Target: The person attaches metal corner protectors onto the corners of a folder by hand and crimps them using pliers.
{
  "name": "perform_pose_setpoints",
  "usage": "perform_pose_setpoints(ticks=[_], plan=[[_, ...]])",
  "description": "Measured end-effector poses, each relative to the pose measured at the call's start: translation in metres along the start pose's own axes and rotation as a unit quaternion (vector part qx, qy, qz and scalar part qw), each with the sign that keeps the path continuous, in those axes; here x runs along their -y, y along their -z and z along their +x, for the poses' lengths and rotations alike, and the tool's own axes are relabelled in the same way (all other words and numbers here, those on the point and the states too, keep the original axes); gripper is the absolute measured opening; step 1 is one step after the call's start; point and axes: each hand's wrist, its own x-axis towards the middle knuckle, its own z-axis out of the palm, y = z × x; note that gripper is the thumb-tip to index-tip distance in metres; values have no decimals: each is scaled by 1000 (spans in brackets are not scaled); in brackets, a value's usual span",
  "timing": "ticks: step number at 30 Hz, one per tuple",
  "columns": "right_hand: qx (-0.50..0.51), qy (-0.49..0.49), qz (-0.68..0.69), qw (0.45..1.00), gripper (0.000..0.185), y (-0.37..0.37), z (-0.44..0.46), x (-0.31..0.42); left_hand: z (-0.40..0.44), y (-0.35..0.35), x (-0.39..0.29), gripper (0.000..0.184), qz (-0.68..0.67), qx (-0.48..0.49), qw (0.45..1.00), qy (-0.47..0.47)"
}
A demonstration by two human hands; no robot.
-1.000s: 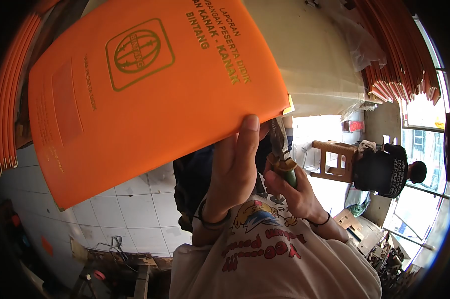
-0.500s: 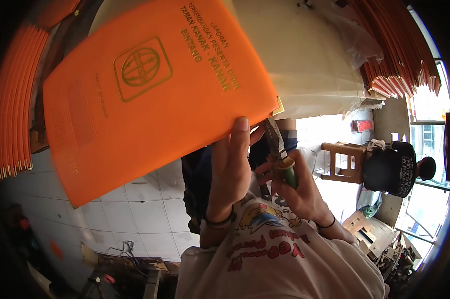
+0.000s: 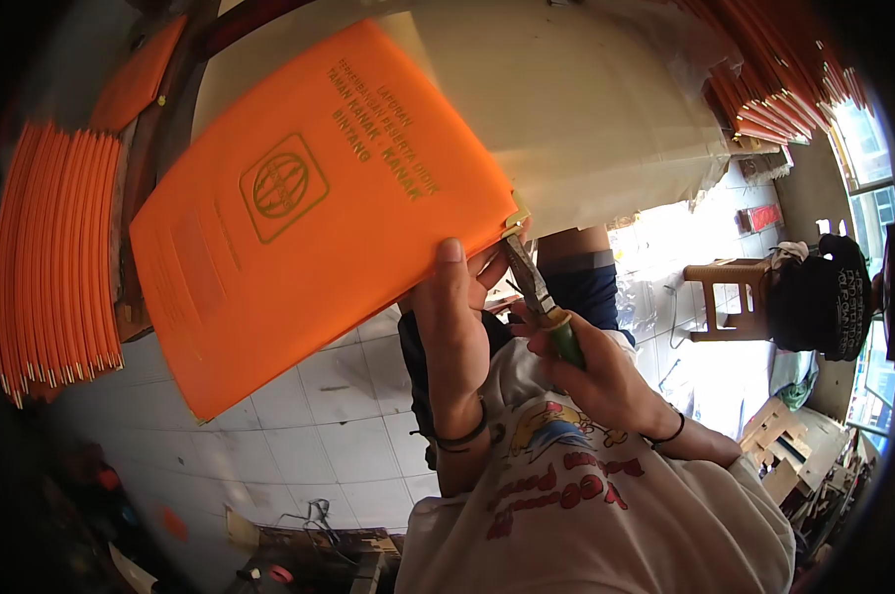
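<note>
An orange report folder (image 3: 368, 267) with gold lettering and a globe emblem tilts above the table's near edge. My left hand (image 3: 452, 332) grips its lower edge, thumb on the cover and fingers behind. My right hand (image 3: 611, 371) is closed around the green handle of pliers (image 3: 532, 277). Their dark metal jaws are at the folder's right corner, by a small gold metal corner piece (image 3: 515, 213). Whether the jaws are clamped on that piece I cannot tell.
A pale covered table (image 3: 556, 109) lies beyond the folder. Stacked orange folders (image 3: 56, 262) stand at left, with more folders (image 3: 774, 89) at upper right. A brown stool (image 3: 715, 297) carrying a black bag or cloth (image 3: 819, 302) stands right. Wooden pieces (image 3: 784, 445) lie lower right.
The view has shifted, and the folder appears smaller and farther right. The plier jaws have come up to the gold corner piece, and my right fingers have closed more around the handle.
</note>
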Motion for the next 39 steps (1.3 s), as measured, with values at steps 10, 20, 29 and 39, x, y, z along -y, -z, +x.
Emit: perform_pose_setpoints(ticks=[10, 20, 29, 39], plan=[[10, -62, -3, 998, 40, 1, -3, 12, 1, 2, 0, 52, -20, 4, 1000, 3], [54, -67, 112, 990, 34, 16, -3, -2, 1, 8, 0, 53, 20, 7, 999, 24], [54, -40, -310, 948, 29, 46, -33, -68, 2, 6, 5, 53, 24, -4, 1000, -12], [55, -85, -417, 903, 17, 70, -31, -97, 3, 0, 3, 55, 37, -8, 999, -10]])
